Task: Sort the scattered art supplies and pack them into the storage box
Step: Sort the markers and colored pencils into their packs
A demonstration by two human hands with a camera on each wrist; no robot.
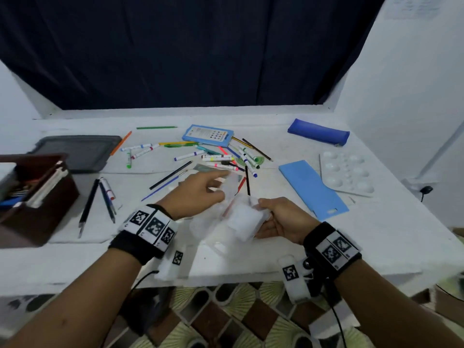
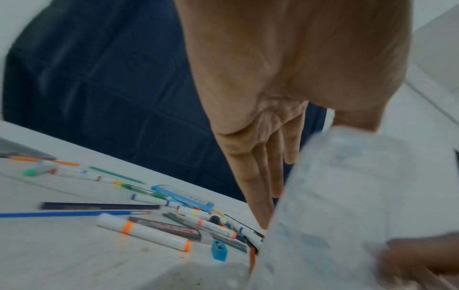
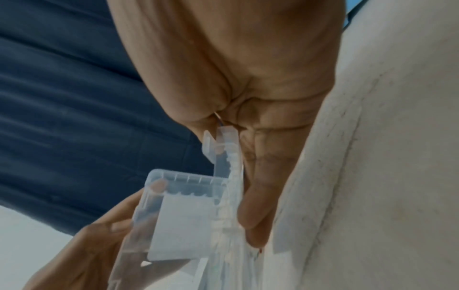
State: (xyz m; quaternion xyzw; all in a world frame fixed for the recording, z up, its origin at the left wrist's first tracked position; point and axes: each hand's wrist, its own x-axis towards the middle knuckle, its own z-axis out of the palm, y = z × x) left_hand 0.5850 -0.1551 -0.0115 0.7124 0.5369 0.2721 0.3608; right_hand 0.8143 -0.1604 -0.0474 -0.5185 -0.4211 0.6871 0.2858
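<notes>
A clear plastic case is held above the near edge of the white table. It is gripped by the right hand at its right end; the left hand is laid against its flap with fingers nearly straight. The case looks light, thin-walled and slick, so a hold by the ribbed rim seems safest. Its contents cannot be told. Pencils and white sticks stand in the brown storage box at left; markers lie scattered behind.
</notes>
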